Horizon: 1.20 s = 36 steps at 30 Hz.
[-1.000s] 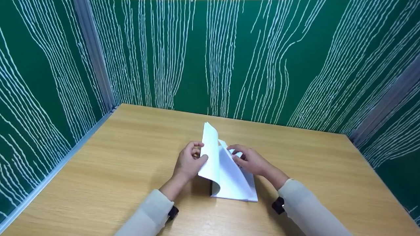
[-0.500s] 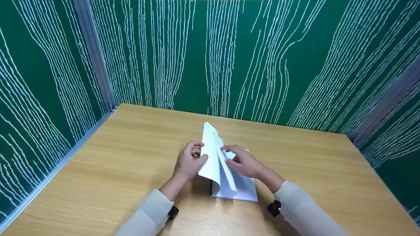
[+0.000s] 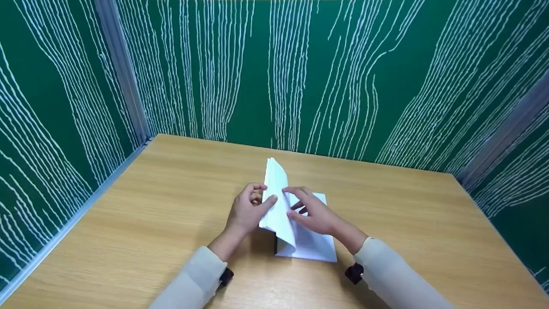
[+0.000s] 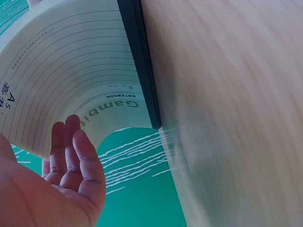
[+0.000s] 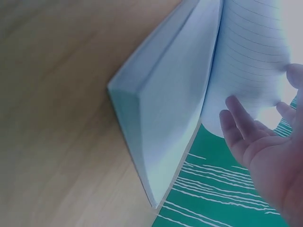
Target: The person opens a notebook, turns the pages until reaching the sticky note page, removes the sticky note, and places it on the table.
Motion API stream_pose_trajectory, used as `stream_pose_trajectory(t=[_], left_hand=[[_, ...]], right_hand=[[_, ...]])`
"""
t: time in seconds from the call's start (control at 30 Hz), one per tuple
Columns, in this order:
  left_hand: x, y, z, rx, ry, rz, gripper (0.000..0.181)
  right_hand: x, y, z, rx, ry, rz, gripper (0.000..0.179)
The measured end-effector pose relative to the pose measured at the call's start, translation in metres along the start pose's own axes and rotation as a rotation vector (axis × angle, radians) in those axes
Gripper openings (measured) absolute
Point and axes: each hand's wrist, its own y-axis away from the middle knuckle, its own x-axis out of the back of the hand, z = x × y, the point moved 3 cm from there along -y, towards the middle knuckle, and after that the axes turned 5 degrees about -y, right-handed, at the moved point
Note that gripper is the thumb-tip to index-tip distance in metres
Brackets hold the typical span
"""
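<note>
A notebook (image 3: 315, 249) lies on the table with part of its pages (image 3: 274, 178) raised and curled over to the left. My left hand (image 3: 246, 210) pinches these raised pages at their outer edge, thumb on the near face. In the left wrist view the curled lined sheet (image 4: 85, 52) bears the print "Gambit", "NOTEBOOK" and "A5", beside a black spine strip (image 4: 139, 61). My right hand (image 3: 317, 214) touches the right side of the raised pages with thumb and index fingertips apart. A thick stack of flat pages (image 5: 175, 94) shows in the right wrist view.
The wooden table (image 3: 180, 180) reaches back to a green wall (image 3: 253, 86) with white wavy lines. Grey posts (image 3: 118, 56) stand at its corners. Black wrist devices (image 3: 355, 273) sit at the sleeve cuffs.
My right hand has shifted left, bringing over more sheets that now lie against the raised pages. My left hand keeps its hold, its thumb now slightly higher and further right.
</note>
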Motion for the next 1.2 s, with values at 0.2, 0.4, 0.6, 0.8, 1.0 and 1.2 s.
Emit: stream_pose_trajectory(t=[0.2, 0.4, 0.6, 0.8, 1.0, 1.2], left_hand=[[0.0, 0.0, 0.001, -0.014, -0.003, 0.005, 0.05], [-0.001, 0.0, 0.0, -0.039, -0.029, 0.006, 0.041], [-0.001, 0.0, -0.003, -0.024, -0.028, 0.005, 0.048], [-0.001, 0.001, -0.002, -0.007, -0.012, 0.002, 0.061], [0.0, 0.001, -0.002, -0.026, -0.037, -0.01, 0.052], [-0.002, 0.0, 0.001, -0.04, -0.022, -0.024, 0.049]], right_hand=[[0.0, -0.001, -0.004, 0.02, 0.015, -0.005, 0.059], [0.002, 0.0, -0.002, -0.006, 0.044, -0.01, 0.061], [0.002, -0.001, -0.001, -0.036, 0.07, 0.013, 0.062], [-0.001, -0.002, -0.005, -0.055, 0.053, 0.008, 0.064], [0.0, -0.004, -0.007, -0.074, 0.067, 0.028, 0.064], [0.004, -0.001, 0.004, -0.08, 0.101, 0.039, 0.06]])
